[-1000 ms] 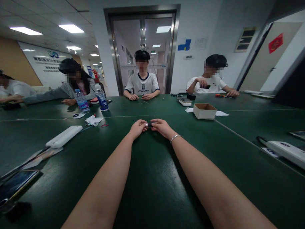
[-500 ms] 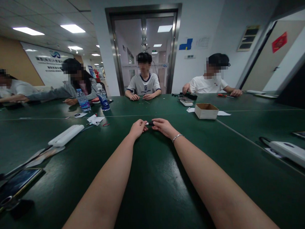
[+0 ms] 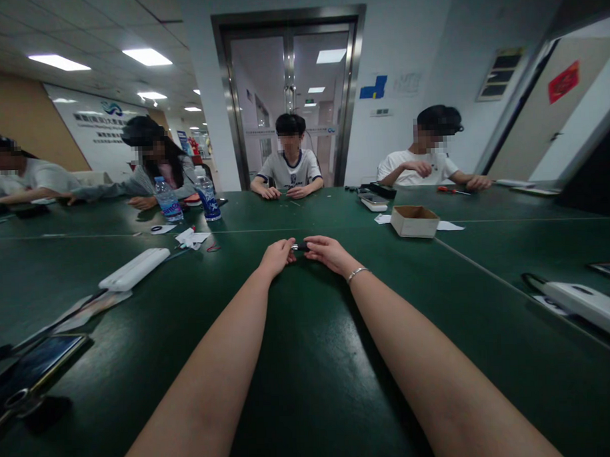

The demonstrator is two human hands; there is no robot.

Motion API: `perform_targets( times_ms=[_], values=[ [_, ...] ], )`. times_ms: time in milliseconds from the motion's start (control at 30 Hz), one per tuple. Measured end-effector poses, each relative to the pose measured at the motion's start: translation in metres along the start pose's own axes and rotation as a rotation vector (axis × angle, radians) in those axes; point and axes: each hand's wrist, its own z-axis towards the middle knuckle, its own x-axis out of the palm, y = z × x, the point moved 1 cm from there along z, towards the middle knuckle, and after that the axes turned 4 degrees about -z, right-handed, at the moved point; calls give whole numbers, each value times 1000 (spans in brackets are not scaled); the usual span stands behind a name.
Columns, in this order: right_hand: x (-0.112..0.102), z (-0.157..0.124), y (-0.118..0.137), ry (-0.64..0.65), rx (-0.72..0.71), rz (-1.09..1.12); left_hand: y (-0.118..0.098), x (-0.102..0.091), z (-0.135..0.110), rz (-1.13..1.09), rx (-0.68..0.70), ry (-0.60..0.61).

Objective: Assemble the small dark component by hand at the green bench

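Note:
Both arms reach out over the green table (image 3: pixel 309 361), and the hands meet around one small object (image 3: pixel 300 246). It is short and dark, with a shiny metal-looking part at its left end; its exact kind is too small to make out. My left hand (image 3: pixel 277 257) pinches the shiny end between thumb and fingers. On the dark end, my right hand (image 3: pixel 330 252) is closed, with a silver bracelet at its wrist. Fingers cover parts of the object at both ends.
A small open box (image 3: pixel 415 222) stands right of my hands. To the left lie a white power strip (image 3: pixel 136 269), paper scraps (image 3: pixel 192 238) and a phone (image 3: pixel 44 361). Two water bottles (image 3: pixel 208 198) stand beyond. Another white power strip (image 3: pixel 588 305) lies at right. Several people sit around the table.
My hands and the small object stay nearly where they were. Across the table at right, a person's hand has lifted from the black item toward the chest.

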Motion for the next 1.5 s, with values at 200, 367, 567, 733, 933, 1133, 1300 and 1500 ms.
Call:
perform_targets(
  times_ms=[200, 367, 567, 733, 933, 1133, 1300, 1500],
  values=[
    [2, -2, 3, 8, 19, -4, 0, -1, 0, 78, -3, 11],
    [3, -3, 3, 21, 20, -8, -2, -3, -1, 121, -29, 13],
    [2, -3, 3, 39, 17, -1, -7, -5, -5, 111, -56, 27],
    [3, -5, 6, 53, 18, 5, -9, -4, -6, 104, -72, 23],
    [2, -3, 4, 35, 38, -1, -14, -4, -9, 200, -61, 6],
    [5, -2, 4, -5, 48, -13, -15, -3, -10, 259, -23, -4],
    [7, -2, 5, -38, 53, -10, -13, -1, -9, 228, 10, -12],
    [7, -1, 3, -75, 45, 2, -10, 0, -10, 161, 55, 41]
  ],
)
